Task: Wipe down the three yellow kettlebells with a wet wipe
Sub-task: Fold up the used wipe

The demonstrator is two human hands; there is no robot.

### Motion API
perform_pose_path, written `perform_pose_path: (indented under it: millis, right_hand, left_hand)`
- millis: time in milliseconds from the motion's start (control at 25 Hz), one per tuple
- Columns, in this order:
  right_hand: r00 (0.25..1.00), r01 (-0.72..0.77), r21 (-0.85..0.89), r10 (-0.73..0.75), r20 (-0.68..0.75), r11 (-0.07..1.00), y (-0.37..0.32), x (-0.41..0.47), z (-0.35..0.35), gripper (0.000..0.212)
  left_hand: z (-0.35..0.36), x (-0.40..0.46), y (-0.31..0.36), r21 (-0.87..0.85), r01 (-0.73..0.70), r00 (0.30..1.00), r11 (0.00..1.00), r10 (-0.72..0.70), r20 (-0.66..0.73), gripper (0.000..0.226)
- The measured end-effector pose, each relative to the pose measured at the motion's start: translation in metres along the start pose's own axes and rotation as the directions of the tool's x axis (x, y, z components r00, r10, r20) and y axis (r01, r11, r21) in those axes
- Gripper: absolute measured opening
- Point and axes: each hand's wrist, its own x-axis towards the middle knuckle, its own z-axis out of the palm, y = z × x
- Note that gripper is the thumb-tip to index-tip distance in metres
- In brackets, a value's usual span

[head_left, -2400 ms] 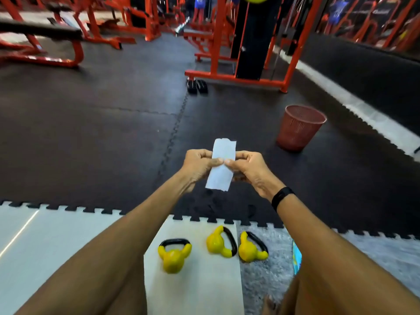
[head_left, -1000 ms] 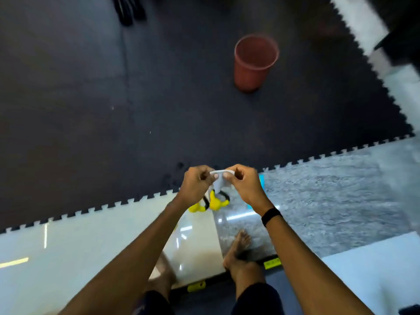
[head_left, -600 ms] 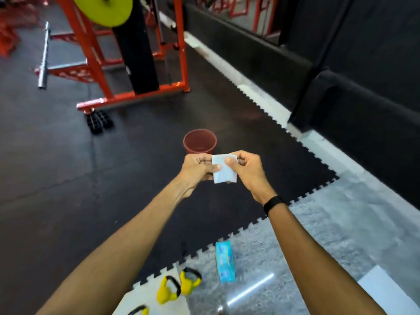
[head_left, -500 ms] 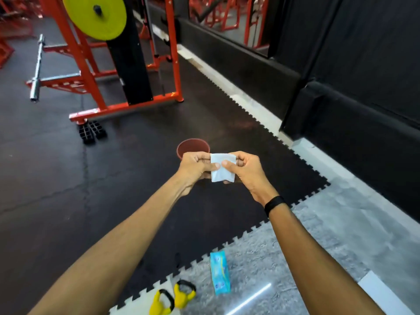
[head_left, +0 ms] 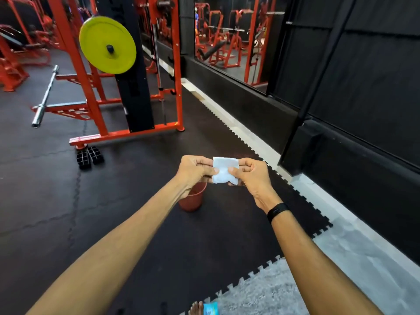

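A small white wet wipe (head_left: 224, 169), folded into a rough square, is held out in front of me at arm's length. My left hand (head_left: 196, 169) pinches its left edge and my right hand (head_left: 251, 175) pinches its right edge, thumbs on the near face. The yellow kettlebells are out of the frame. A blue wipe packet (head_left: 211, 309) peeks in at the bottom edge beside a bare foot (head_left: 196, 309).
A red bin (head_left: 192, 199) stands on the black rubber floor just below my left hand. An orange rack (head_left: 127, 133) with a yellow plate (head_left: 107, 44) and a barbell (head_left: 45, 96) stands to the far left. A black wall (head_left: 354, 123) runs along the right.
The view has swung upward, so the kettlebells dropped out of the bottom of the frame and the bin now sits under my hands. Both hands still hold the folded wipe.
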Motion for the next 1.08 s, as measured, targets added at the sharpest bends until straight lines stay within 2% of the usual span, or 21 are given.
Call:
perform_pose_path:
  millis: [400,640,800,920,1080]
  right_hand:
    - [0.999,0.029,-0.066,-0.028,0.018,0.997,-0.019,0.201,0.019,0.008]
    - [0.997,0.074,-0.129,-0.075,-0.002,0.989,-0.037,0.298,0.017,0.007]
    - [0.999,0.047,-0.112,-0.048,-0.007,0.993,-0.031,0.352,0.011,0.010]
    - [0.999,0.019,-0.111,-0.014,0.047,0.994,-0.016,0.405,0.011,0.008]
    - [0.983,-0.021,-0.144,0.046,0.176,0.989,0.016,0.479,0.023,0.011]
  left_hand:
    - [-0.010,0.200,0.017,-0.025,-0.018,1.000,1.000,0.017,-0.024,0.015]
    - [-0.016,0.296,0.046,-0.014,-0.062,0.998,0.998,0.061,-0.035,0.019]
    - [-0.012,0.349,0.042,-0.012,-0.044,0.999,0.999,0.044,-0.016,0.020]
    - [-0.011,0.393,0.028,0.016,-0.008,0.998,1.000,0.009,-0.070,0.015]
    - [-0.020,0.451,0.003,0.080,0.050,0.978,0.996,-0.033,-0.207,0.014]
